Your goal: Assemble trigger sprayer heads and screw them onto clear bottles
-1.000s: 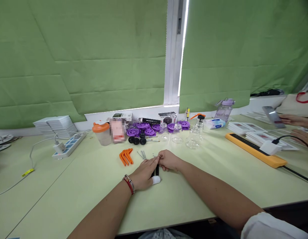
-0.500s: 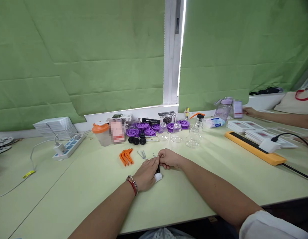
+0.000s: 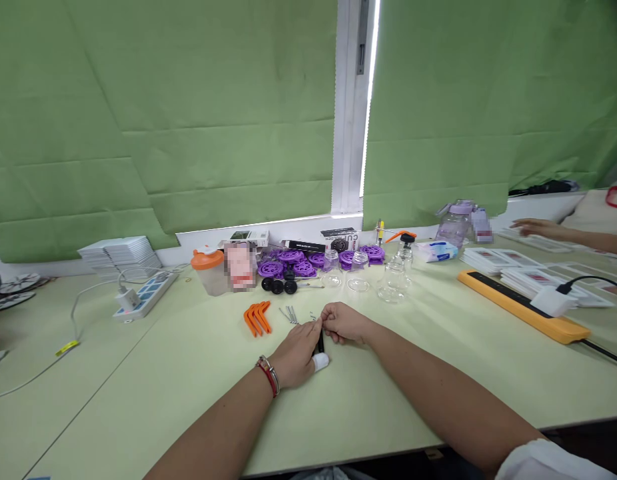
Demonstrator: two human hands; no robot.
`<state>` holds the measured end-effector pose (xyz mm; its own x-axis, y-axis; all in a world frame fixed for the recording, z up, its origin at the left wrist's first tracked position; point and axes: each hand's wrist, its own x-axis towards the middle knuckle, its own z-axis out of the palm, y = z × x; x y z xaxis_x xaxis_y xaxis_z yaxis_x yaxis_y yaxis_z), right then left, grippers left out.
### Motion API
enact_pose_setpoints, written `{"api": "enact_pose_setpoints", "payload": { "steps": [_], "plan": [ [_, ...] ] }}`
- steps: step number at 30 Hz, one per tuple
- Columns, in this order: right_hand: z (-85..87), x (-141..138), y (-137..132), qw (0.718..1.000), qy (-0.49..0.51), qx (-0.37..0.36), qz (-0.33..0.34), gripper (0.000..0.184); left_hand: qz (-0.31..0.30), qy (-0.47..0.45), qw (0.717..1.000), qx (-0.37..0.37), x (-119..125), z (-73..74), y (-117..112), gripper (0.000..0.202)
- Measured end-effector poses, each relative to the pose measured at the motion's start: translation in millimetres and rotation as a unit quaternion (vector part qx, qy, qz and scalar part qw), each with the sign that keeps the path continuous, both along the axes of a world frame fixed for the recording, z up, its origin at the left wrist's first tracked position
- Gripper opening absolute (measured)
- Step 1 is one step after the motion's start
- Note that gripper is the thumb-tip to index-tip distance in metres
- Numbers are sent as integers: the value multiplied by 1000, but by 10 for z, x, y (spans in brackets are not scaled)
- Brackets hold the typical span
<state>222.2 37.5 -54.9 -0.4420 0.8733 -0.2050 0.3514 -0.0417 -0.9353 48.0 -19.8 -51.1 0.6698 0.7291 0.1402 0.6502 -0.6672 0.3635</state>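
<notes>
My left hand [image 3: 296, 353], its thumb tip in a white wrap [image 3: 320, 362], rests low over the table and grips a small black piece [image 3: 321, 344], mostly hidden by the fingers. Against its fingertips, my right hand [image 3: 344, 323] is closed in a pinch; what it pinches is too small to see. Just beyond them lie tiny metal bits [image 3: 313, 315] and several long screws [image 3: 289, 314]. Several bent orange pieces [image 3: 257, 319] are grouped to the left.
Purple wheel-shaped parts [image 3: 291, 260], black knobs [image 3: 277, 286] and clear glass-like vessels [image 3: 392, 285] stand behind. An orange-lidded cup [image 3: 207, 272] is left of them. At right are a yellow power strip [image 3: 521, 307] and another person's hand [image 3: 531, 227]. A white power strip [image 3: 146, 295] lies left.
The view has shifted slightly. My hands stay together, with a little more of the black piece showing. The other person's hand has left the phone by the purple bottle.
</notes>
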Motion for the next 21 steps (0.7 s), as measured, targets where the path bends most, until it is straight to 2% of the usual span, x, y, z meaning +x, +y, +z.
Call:
{"api": "enact_pose_setpoints", "payload": {
  "steps": [6, 12, 21],
  "plan": [
    [61, 1, -34, 1000, -9, -9, -1, 13, -3, -3, 1000, 4, -16, -16, -1, 62],
    [19, 16, -9, 1000, -3, -5, 10, 10, 1, 10, 1000, 3, -15, -12, -19, 70],
    [-20, 23, 0, 1000, -4, -2, 11, 7, -6, 23, 1000, 21, -8, -17, -22, 65]
  ]
}}
